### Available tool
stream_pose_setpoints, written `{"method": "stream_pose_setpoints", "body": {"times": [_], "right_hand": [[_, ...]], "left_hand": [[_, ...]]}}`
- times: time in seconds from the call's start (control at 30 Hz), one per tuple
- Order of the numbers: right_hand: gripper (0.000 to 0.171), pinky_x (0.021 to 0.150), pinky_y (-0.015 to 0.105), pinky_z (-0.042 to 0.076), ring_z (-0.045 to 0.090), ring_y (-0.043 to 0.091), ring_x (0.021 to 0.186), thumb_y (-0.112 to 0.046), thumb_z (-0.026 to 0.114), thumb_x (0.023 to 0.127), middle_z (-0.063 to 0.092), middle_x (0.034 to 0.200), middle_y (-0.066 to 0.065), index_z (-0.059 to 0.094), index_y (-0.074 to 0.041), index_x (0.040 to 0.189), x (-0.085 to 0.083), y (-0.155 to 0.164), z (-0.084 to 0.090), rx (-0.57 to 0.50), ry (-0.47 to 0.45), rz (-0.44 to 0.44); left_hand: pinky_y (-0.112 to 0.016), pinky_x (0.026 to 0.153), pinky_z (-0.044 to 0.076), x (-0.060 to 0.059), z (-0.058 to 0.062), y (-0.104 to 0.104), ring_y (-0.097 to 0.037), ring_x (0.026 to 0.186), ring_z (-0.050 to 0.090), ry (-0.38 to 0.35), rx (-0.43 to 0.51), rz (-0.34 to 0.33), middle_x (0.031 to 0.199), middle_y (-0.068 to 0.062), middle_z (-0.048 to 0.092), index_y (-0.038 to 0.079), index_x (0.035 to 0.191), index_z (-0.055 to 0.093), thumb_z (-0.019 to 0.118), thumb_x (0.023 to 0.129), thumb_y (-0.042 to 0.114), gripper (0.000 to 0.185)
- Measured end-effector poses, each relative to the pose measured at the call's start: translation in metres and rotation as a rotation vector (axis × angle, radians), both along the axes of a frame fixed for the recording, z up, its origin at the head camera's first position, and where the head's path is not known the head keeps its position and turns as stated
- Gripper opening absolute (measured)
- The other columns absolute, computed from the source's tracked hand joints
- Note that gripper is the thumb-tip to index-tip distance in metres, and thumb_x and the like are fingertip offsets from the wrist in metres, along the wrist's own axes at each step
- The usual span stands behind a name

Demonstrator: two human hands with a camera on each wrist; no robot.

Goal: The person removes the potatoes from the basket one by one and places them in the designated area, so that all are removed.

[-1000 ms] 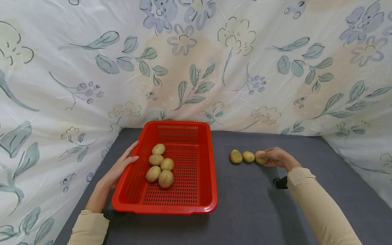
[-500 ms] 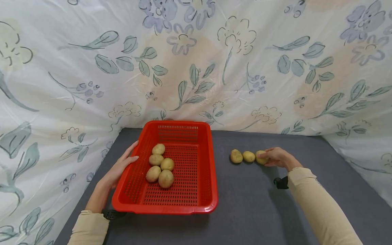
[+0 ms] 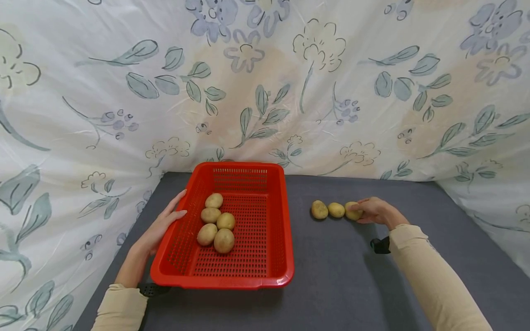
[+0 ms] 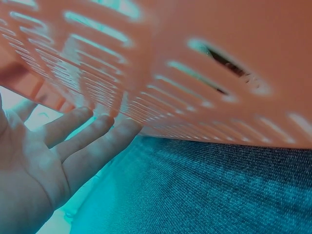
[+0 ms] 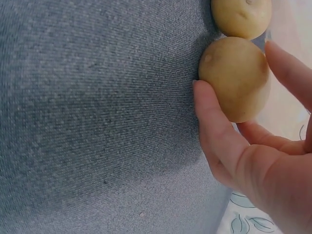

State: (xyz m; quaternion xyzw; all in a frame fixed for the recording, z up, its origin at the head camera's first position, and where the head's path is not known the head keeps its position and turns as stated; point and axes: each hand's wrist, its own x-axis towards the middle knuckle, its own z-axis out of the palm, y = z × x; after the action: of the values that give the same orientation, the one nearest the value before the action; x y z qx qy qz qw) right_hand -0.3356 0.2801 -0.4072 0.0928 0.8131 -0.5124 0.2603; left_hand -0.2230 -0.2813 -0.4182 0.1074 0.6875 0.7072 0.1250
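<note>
A red perforated basket (image 3: 232, 279) sits left of centre on the dark grey table (image 3: 339, 276), with several potatoes (image 3: 216, 225) inside. My left hand (image 3: 160, 226) lies open against the basket's left wall; its straight fingers (image 4: 92, 141) touch the plastic (image 4: 195, 63). Three potatoes lie in a row on the table to the right: the left one (image 3: 319, 209), the middle one (image 3: 336, 210) and the right one (image 3: 352, 211). My right hand (image 3: 370, 211) holds the right potato (image 5: 236, 78), thumb (image 5: 209, 117) on its near side and a finger over its far side. The middle potato (image 5: 241, 17) touches it.
A floral cloth (image 3: 265, 92) hangs close behind and on both sides of the table. Bare grey table surface lies between the basket and the potato row, and in front of my right arm (image 3: 434, 280).
</note>
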Motion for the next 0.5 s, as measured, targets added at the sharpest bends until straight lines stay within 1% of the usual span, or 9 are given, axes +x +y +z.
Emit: {"method": "stream_pose_setpoints", "body": {"times": [0.13, 0.23, 0.3, 0.37, 0.5], "right_hand": [[0.077, 0.094, 0.044, 0.044, 0.03, 0.046, 0.131, -0.019, 0.056, 0.097, 0.015, 0.145, 0.038, 0.008, 0.017, 0.145, 0.0008, 0.0011, 0.0006, 0.004, 0.004, 0.007], [0.075, 0.094, 0.044, 0.044, 0.029, 0.046, 0.131, -0.022, 0.057, 0.097, 0.014, 0.146, 0.036, 0.013, 0.016, 0.145, 0.0015, 0.0016, 0.0014, 0.002, 0.002, 0.0], [0.075, 0.093, 0.044, 0.044, 0.029, 0.046, 0.131, -0.023, 0.057, 0.097, 0.012, 0.147, 0.036, 0.015, 0.015, 0.145, 0.002, 0.002, 0.002, 0.0, 0.0, -0.008], [0.076, 0.093, 0.044, 0.044, 0.028, 0.046, 0.132, -0.024, 0.057, 0.097, 0.01, 0.148, 0.035, 0.013, 0.015, 0.145, 0.0029, 0.0021, 0.0031, -0.005, -0.005, -0.019], [0.081, 0.093, 0.044, 0.044, 0.025, 0.047, 0.133, -0.026, 0.056, 0.097, 0.006, 0.148, 0.037, 0.005, 0.014, 0.146, 0.0045, 0.0034, 0.0039, -0.012, -0.013, -0.024]], "left_hand": [[-0.043, 0.079, 0.05, 0.0005, 0.0005, 0.001, -0.028, 0.109, 0.055, 0.001, 0.003, -0.001, 0.15, -0.023, 0.015, 0.03, 0.154, 0.0, 0.039, 0.104, 0.026, 0.063], [-0.043, 0.079, 0.05, 0.0007, 0.0003, 0.0011, -0.028, 0.108, 0.055, 0.0, 0.0, 0.002, 0.15, -0.023, 0.015, 0.03, 0.154, 0.0, 0.038, 0.104, 0.026, 0.063], [-0.043, 0.079, 0.05, 0.0004, 0.0, 0.001, -0.028, 0.108, 0.055, 0.0, -0.002, 0.004, 0.15, -0.023, 0.014, 0.03, 0.154, 0.0, 0.038, 0.104, 0.026, 0.063], [-0.043, 0.079, 0.05, 0.0002, -0.0002, 0.0007, -0.028, 0.108, 0.055, 0.001, -0.002, 0.005, 0.15, -0.023, 0.014, 0.03, 0.154, 0.0, 0.039, 0.104, 0.026, 0.063], [-0.044, 0.079, 0.05, -0.0003, -0.0007, -0.0001, -0.03, 0.109, 0.054, -0.004, -0.001, 0.009, 0.15, -0.022, 0.014, 0.031, 0.154, 0.001, 0.039, 0.104, 0.027, 0.063]]}}
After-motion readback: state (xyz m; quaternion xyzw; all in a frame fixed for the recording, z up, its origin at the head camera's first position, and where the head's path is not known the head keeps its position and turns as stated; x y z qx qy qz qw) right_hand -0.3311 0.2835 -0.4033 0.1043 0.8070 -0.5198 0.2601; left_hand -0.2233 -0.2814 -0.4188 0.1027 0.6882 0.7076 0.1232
